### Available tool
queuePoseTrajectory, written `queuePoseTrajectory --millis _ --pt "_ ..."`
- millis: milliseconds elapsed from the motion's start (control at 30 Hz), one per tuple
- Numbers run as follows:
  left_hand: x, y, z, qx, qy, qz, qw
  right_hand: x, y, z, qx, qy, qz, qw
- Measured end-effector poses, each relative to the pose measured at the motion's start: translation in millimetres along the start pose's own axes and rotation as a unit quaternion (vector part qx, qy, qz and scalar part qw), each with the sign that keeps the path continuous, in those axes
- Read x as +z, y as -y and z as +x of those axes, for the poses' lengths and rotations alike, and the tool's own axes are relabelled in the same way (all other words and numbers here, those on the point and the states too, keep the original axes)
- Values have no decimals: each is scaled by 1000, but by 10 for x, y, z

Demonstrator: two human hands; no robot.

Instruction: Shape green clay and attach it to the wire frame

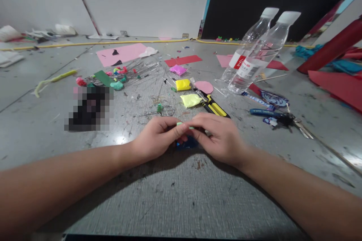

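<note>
My left hand [158, 135] and my right hand [219, 135] meet at the middle of the grey table, fingertips touching. Between their pinched thumbs and fingers is a small piece of light green clay [179, 123], mostly covered by the fingers. Under the fingertips lies a blue packet [187, 143], partly hidden. Just beyond the hands are a pale yellow clay packet [190, 100], a yellow packet [183, 84] and yellow-black pliers [216, 107]. A looped wire with green clay [160, 108] lies beyond my left hand.
Two clear bottles [246, 69] stand tilted-looking at the back right. Blue-handled pliers [266, 112] lie right of my right hand. Pink paper [121, 54], colored clay bits [117, 85] and a blurred-out black object [90, 109] are on the left.
</note>
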State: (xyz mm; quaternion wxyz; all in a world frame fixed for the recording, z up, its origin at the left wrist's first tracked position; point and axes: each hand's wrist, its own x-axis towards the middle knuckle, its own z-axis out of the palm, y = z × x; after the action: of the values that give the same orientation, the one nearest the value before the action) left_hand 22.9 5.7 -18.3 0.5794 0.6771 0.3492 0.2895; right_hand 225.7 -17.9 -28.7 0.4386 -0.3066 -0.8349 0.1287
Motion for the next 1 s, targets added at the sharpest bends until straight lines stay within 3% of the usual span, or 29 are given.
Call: queuePoseTrajectory --millis 133,233,433,533,667,767,900,1000 --pt "21 -2 -1 -11 7 -33 999 -42 13 28 49 -1 -46 998" --pt "24 -2 4 -2 1 -20 1000 -56 11 18 42 22 -66 997" --pt "30 17 16 -1 -77 -14 997 -61 38 -32 -11 58 -52 997" --pt "32 42 10 33 -103 6 994 -62 45 -33 -5 54 -28 998" --pt "18 60 -12 102 -120 68 985 -37 30 -33 49 47 15 998" --pt "2 54 -15 144 -99 108 979 5 33 -39 115 32 72 990" --pt "-17 43 7 165 -70 114 977 51 58 -41 214 28 230 949" --pt "-26 44 17 165 -56 101 980 53 64 -29 249 8 271 930"
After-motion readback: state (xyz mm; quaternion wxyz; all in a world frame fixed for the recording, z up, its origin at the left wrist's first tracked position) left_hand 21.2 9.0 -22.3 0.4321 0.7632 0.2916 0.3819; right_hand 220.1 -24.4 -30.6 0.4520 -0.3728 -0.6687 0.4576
